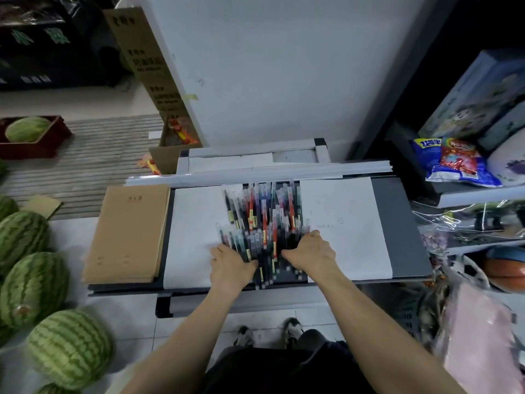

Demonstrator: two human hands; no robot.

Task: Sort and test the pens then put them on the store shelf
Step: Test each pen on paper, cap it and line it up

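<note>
On the low dark-grey bench (397,223), heaped lengthwise in the bare strip between two white paper sheets (193,223): the slim clear-barrelled pens (264,220), red, blue and black mixed together, many with small yellow labels. Probably kept off the paper to leave it free for test strokes; faint scribbles on the right-hand sheet.

Laid on the near left edge of the heap, the left hand (230,265), fingers reaching forward among the barrels. Set against the near right edge, the right hand (309,251), knuckles bent, thumb pointing inward. Grip of either hand: impossible to tell whether closed on any pen, with the fingertips lost among the barrels. Reads as a corralling hold from both sides, to square the heap and stop round barrels rolling off the front edge.

Sorting hardly begun, judging by the colours jumbled throughout; no separate group set apart, nothing carried to the grey metal store shelf (483,194) at the right, loaded with blue and red snack packets (451,163).

Just beside the left sheet, at the bench's left end, a stack of brown card-covered notebooks (127,231), out of the way of the pens. On the tiled floor further left, striped green watermelons (34,288).

Next move likely a split by colour; worth a light touch, given slippery barrels piled several deep.
</note>
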